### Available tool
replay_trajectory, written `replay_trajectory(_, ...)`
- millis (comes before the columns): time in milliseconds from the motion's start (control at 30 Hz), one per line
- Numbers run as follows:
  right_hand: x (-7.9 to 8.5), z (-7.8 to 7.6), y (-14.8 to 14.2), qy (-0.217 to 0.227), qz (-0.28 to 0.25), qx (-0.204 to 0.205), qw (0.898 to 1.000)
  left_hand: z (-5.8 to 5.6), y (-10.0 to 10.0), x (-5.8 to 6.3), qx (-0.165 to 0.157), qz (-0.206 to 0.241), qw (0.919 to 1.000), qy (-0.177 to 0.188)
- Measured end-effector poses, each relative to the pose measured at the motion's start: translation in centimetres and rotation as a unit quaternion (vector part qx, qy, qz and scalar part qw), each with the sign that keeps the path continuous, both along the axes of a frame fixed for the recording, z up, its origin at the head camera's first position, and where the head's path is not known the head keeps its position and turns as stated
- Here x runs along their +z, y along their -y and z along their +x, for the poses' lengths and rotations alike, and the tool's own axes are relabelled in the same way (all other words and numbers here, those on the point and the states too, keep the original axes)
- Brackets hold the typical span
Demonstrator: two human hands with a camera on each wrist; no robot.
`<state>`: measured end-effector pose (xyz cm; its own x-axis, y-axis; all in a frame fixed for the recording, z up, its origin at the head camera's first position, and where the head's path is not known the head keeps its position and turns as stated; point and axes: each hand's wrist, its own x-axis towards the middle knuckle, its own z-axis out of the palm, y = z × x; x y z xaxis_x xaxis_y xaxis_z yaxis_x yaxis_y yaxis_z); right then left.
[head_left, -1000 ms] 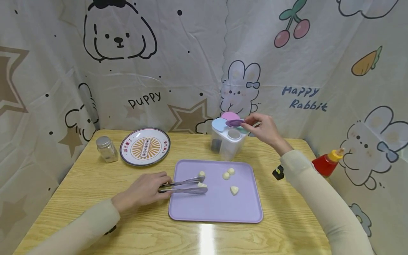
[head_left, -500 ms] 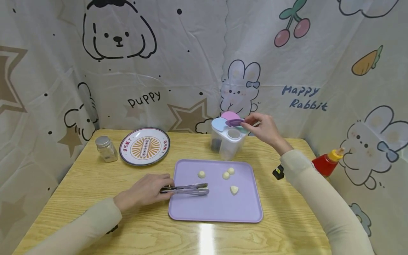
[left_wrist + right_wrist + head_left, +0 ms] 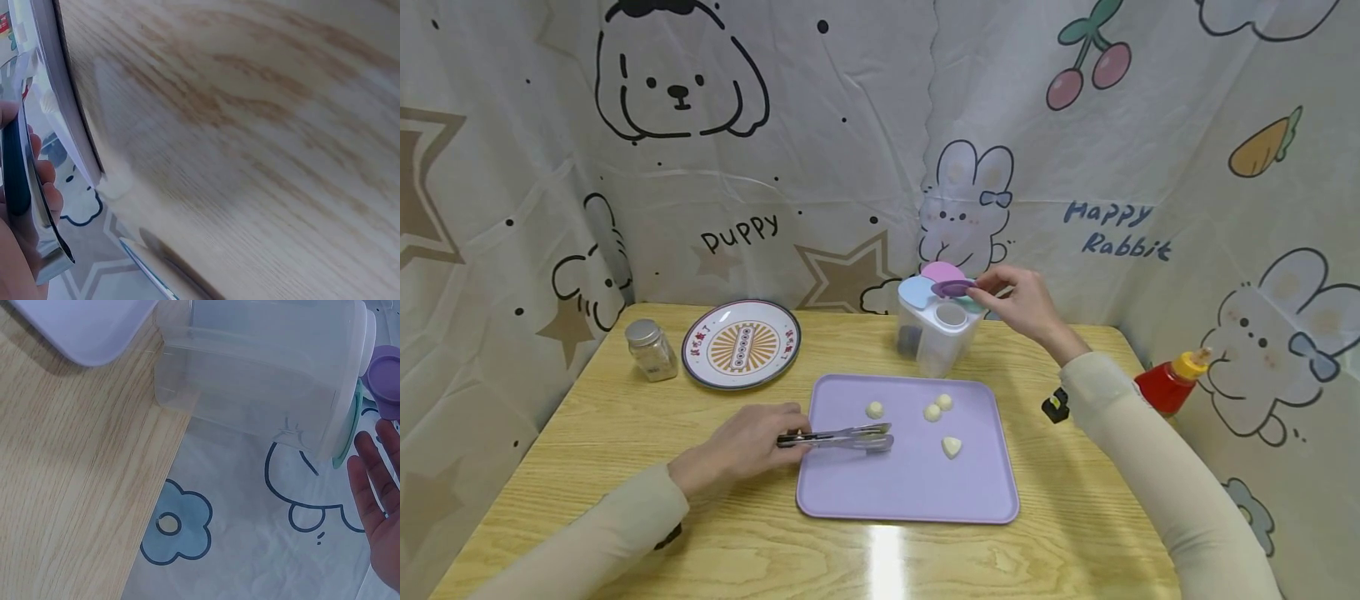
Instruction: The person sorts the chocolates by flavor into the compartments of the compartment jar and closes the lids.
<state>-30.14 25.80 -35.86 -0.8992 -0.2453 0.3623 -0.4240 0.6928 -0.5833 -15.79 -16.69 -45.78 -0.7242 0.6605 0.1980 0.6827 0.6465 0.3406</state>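
The left hand (image 3: 747, 442) grips the tongs (image 3: 833, 437); the right hand (image 3: 1019, 307) pinches the purple lid (image 3: 951, 288), which may fall if this grip slips.

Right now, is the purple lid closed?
No, the right hand holds the purple lid raised, and the round opening in front of it is uncovered.

Tongs (image 3: 838, 436) blurred toward tips, purple lid (image 3: 385, 378) cropped (right wrist view)

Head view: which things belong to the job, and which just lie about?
Likely in use: silver metal tongs; lilac rectangular tray; small cream pieces; clear plastic container; round purple lid.

Lying about: silver-capped clear jar; round white plate; red squeeze bottle.
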Motion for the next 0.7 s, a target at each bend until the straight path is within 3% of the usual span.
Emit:
replay_trajectory(433,0.0,-0.1,-0.1,-0.004,-0.001,0.005,1.0,-0.2,0.1,0.4,-0.013,0.012,0.9998,-0.012)
replay_trajectory(700,0.1,0.0,0.0,0.004,0.0,0.0,1.0,-1.5,-0.1,2.3,0.005,0.036,0.9986,-0.039)
